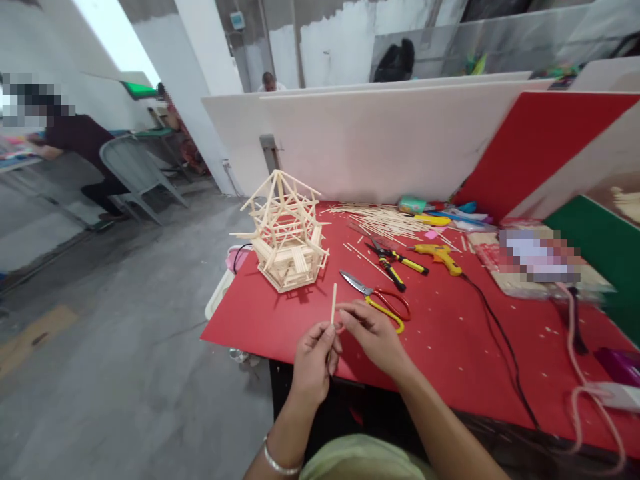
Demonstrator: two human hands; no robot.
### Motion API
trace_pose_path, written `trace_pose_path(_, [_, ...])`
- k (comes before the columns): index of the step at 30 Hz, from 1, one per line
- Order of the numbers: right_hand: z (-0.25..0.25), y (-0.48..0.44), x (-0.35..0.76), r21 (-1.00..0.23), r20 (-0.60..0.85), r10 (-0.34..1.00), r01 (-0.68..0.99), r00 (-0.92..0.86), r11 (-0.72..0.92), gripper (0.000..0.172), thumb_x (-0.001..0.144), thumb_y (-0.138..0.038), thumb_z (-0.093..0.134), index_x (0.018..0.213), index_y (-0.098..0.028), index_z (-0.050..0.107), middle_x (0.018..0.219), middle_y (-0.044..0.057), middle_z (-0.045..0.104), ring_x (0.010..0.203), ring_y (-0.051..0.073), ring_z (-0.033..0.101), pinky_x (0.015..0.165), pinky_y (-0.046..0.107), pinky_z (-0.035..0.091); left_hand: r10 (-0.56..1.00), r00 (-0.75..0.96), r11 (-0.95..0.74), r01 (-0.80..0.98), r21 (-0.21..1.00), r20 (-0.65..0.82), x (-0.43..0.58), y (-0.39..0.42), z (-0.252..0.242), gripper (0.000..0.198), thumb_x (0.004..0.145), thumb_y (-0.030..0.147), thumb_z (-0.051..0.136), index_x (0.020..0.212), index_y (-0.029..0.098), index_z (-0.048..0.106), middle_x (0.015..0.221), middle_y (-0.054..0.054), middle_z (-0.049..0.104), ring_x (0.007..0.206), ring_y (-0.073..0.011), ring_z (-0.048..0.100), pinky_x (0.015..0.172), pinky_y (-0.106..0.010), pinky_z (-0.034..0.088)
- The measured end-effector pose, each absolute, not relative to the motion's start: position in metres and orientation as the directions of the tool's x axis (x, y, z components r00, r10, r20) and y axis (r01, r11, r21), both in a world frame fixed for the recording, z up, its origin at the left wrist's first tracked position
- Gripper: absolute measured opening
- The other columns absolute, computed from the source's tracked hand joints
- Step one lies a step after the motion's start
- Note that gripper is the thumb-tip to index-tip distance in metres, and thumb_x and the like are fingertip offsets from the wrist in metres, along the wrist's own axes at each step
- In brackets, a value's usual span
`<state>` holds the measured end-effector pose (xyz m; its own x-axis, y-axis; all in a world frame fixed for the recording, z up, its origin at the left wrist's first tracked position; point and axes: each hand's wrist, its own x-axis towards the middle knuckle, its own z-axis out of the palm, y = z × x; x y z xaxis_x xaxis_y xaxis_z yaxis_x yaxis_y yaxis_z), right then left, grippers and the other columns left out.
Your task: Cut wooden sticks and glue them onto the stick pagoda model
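L hand (316,353) pinches 1 wooden stick (334,303) approx. upright over red tabletop (260,327); R hand (371,333) curled beside it, can't tell if gripping. Beyond: 1 stick-built pavilion model (295,257), 1 pr. scissors (373,292), 1 glue gun (440,257).

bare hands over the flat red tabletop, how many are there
2: the left bare hand, pinching a thin pale wooden stick, and the right bare hand beside it, near the metal scissors with red and yellow handles. None appears hidden.

Pale green top (363,461), rounded silvery bangle (281,467) on the left forearm (299,417), bare left hand (314,357), bare right hand (374,335)
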<state>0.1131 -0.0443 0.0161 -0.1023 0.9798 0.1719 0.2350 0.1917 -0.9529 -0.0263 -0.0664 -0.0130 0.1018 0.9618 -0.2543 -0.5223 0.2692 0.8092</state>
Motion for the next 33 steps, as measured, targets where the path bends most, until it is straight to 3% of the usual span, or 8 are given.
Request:
trace_pose_path(3, [0.013, -0.041, 0.115, -0.942, 0.161, 0.98, 0.277, -0.115, 0.187, 0.028, 0.093, -0.041, 0.056, 0.105, -0.023, 0.072, 0.098, 0.004, 0.071, 0.089, 0.017, 0.065, 0.078, 0.027, 0.049, 0.967, -0.042, 0.179, -0.587, 0.789, -0.251, -0.04, -0.055, 0.001, 0.029, 0.084, 0.038, 0.069, 0.1, 0.015, 0.066, 0.059, 0.004, 0.057, 0.032, -0.0002, 0.032, 0.032, -0.014, 0.019])
trace_pose_path(6, [0.008, -0.036, 0.115, -0.931, 0.147, 0.974, 0.307, -0.175, 0.196, 0.026, 0.093, -0.04, 0.056, 0.102, -0.022, 0.073, 0.094, 0.004, 0.071, 0.086, 0.017, 0.065, 0.077, 0.027, 0.049, 0.962, -0.109, 0.14, -0.595, 0.792, -0.252, -0.06, -0.041, 0.011, 0.032, 0.082, 0.041, 0.07, 0.1, 0.015, 0.065, 0.06, 0.003, 0.059, 0.033, -0.0043, 0.042, 0.031, -0.015, 0.027])
trace_pose_path(11, [0.004, -0.031, 0.112, -0.926, 0.12, 0.966, 0.324, -0.23, 0.192, 0.025, 0.094, -0.038, 0.055, 0.1, -0.022, 0.073, 0.091, 0.003, 0.071, 0.084, 0.016, 0.065, 0.078, 0.026, 0.048, 0.952, -0.112, 0.179, -0.553, 0.814, -0.285, -0.076, -0.02, 0.016, 0.036, 0.076, 0.042, 0.074, 0.095, 0.014, 0.065, 0.063, 0.002, 0.062, 0.038, -0.0085, 0.054, 0.032, -0.018, 0.036])
trace_pose_path(24, [-0.006, -0.024, 0.112, -0.934, 0.068, 0.962, 0.322, -0.263, 0.154, 0.029, 0.094, -0.042, 0.054, 0.098, -0.02, 0.073, 0.095, 0.007, 0.072, 0.087, 0.02, 0.065, 0.079, 0.029, 0.049, 0.942, -0.134, 0.197, -0.522, 0.83, -0.308, -0.074, 0.008, 0.02, 0.042, 0.072, 0.043, 0.075, 0.099, 0.011, 0.066, 0.064, -0.001, 0.065, 0.039, -0.01, 0.056, 0.033, -0.018, 0.04])
trace_pose_path(33, [-0.012, -0.028, 0.114, -0.944, 0.052, 0.957, 0.297, -0.284, 0.14, 0.03, 0.093, -0.042, 0.054, 0.102, -0.02, 0.074, 0.097, 0.007, 0.073, 0.089, 0.021, 0.066, 0.079, 0.031, 0.05, 0.931, -0.074, 0.252, -0.577, 0.777, -0.357, -0.072, 0.012, 0.027, 0.036, 0.075, 0.036, 0.074, 0.099, 0.011, 0.066, 0.063, 0.001, 0.063, 0.038, -0.0061, 0.048, 0.032, -0.016, 0.031])
